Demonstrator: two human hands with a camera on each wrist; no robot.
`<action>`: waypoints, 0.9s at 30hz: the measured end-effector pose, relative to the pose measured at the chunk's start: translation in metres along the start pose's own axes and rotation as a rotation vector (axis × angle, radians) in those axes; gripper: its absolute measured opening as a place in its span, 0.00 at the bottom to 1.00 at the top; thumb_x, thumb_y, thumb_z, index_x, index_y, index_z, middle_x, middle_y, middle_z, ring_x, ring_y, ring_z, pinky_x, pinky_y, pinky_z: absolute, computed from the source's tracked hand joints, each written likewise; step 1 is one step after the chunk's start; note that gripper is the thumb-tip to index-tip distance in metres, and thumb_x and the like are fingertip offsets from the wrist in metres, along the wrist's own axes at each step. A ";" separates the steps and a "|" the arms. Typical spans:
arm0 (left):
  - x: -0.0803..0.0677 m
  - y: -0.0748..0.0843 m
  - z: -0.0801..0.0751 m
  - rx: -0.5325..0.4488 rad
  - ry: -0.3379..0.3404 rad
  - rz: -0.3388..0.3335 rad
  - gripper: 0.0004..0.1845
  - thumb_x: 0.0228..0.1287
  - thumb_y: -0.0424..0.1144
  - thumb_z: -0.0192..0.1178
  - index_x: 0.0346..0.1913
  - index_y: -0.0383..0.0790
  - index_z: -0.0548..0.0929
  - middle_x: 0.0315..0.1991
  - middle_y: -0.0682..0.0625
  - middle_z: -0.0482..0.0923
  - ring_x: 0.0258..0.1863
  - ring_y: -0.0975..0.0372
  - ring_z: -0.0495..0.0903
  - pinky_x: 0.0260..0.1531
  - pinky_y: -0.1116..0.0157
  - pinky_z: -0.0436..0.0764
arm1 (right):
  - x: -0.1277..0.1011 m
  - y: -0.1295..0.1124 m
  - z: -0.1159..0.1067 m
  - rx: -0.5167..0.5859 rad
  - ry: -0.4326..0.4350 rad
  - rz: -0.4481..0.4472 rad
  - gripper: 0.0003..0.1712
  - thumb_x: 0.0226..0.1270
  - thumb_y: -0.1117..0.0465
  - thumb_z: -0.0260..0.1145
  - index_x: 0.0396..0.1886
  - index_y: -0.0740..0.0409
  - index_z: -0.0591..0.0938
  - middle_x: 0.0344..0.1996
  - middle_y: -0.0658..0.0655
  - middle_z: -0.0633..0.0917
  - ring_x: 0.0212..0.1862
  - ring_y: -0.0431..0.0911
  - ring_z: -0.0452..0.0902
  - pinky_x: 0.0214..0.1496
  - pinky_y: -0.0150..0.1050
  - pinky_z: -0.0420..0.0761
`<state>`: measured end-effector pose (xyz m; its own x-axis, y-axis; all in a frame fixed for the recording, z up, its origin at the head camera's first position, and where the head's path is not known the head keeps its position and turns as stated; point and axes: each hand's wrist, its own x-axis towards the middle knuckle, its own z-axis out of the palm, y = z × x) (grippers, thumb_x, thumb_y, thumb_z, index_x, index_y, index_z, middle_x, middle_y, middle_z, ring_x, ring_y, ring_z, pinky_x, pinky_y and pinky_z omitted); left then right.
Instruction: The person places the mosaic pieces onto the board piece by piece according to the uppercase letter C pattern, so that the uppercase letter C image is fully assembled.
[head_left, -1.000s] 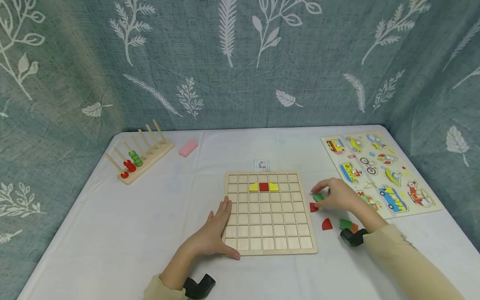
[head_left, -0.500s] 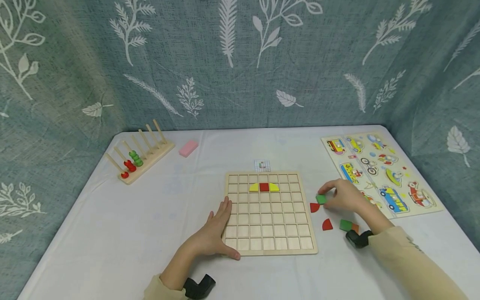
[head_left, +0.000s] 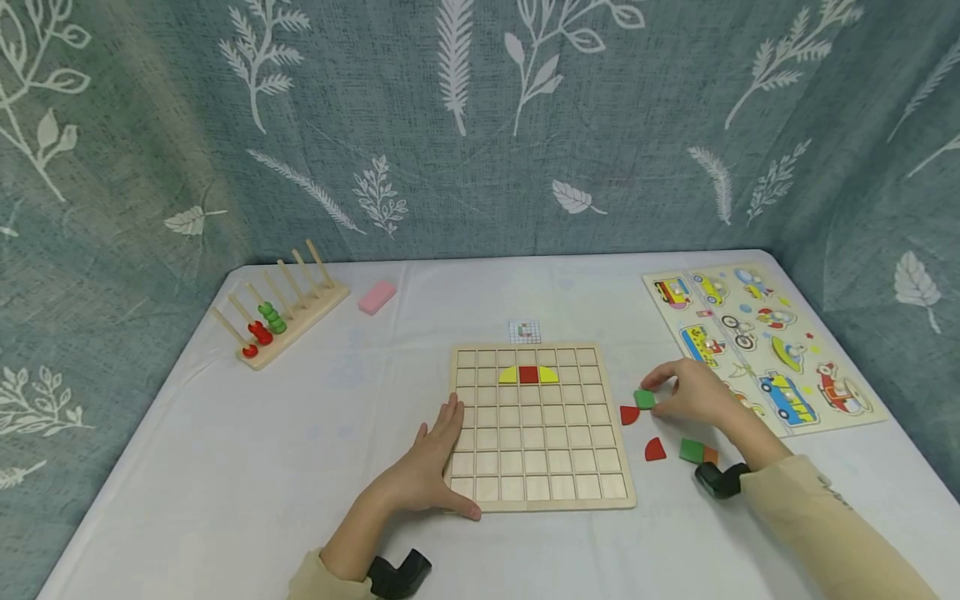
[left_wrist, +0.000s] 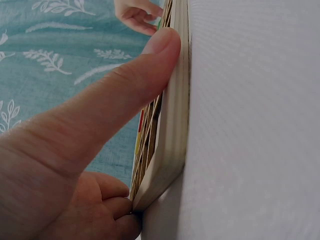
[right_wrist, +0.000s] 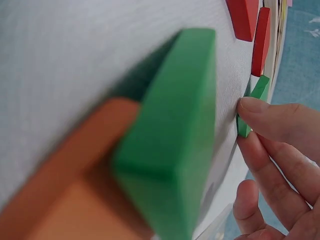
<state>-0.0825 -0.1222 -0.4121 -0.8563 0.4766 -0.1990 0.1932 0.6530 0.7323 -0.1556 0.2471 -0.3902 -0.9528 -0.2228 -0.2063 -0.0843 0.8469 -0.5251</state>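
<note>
My left hand (head_left: 427, 458) lies along the left edge of a wooden grid board (head_left: 540, 507), fingers straight and thumb on its front edge. In the left wrist view the thumb (left_wrist: 125, 85) presses the board's side (left_wrist: 175, 110). A red square (head_left: 528, 374) between two yellow quarter-rounds (head_left: 507, 375) sits in the board's second row. Right of the board, my right hand (head_left: 693, 393) pinches a green block (head_left: 644, 400) between thumb and finger, low at the cloth. A red quarter-round (head_left: 629, 414) lies right beside that block, and another red quarter-round (head_left: 655, 449) lies nearer me.
Another green block (head_left: 692, 451) rests against an orange piece (head_left: 709, 455) near my right wrist. Behind the board lies a small pattern card (head_left: 524, 331). A vehicle puzzle (head_left: 765, 350) occupies the right; a bead peg rack (head_left: 300, 321) and pink block (head_left: 377, 297) stand left.
My right hand has shifted slightly right and toward me with the green block, which has turned a little and now shows more of its top. The left hand stays still.
</note>
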 end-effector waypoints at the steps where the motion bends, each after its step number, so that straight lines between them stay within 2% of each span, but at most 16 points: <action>1: 0.000 0.000 0.000 -0.002 0.000 0.000 0.71 0.27 0.49 0.78 0.70 0.28 0.39 0.71 0.39 0.30 0.70 0.51 0.31 0.65 0.48 0.34 | 0.000 0.000 0.000 -0.002 0.003 -0.002 0.17 0.44 0.66 0.72 0.38 0.61 0.84 0.36 0.57 0.83 0.36 0.50 0.71 0.38 0.43 0.72; 7: -0.001 0.000 0.000 -0.013 0.002 -0.003 0.71 0.27 0.50 0.78 0.70 0.28 0.39 0.71 0.39 0.30 0.70 0.51 0.31 0.65 0.48 0.34 | 0.000 -0.001 0.000 -0.018 0.020 0.002 0.17 0.43 0.66 0.73 0.38 0.61 0.84 0.35 0.56 0.83 0.37 0.51 0.72 0.39 0.46 0.73; 27: -0.001 -0.002 0.000 -0.006 0.000 -0.004 0.72 0.26 0.49 0.79 0.70 0.28 0.39 0.71 0.40 0.28 0.70 0.52 0.31 0.65 0.48 0.34 | -0.002 -0.003 0.003 -0.014 0.020 0.026 0.17 0.45 0.65 0.73 0.39 0.61 0.84 0.36 0.57 0.83 0.35 0.50 0.70 0.36 0.42 0.72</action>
<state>-0.0824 -0.1237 -0.4133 -0.8571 0.4739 -0.2020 0.1870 0.6516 0.7352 -0.1527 0.2433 -0.3910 -0.9603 -0.1910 -0.2034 -0.0632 0.8590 -0.5081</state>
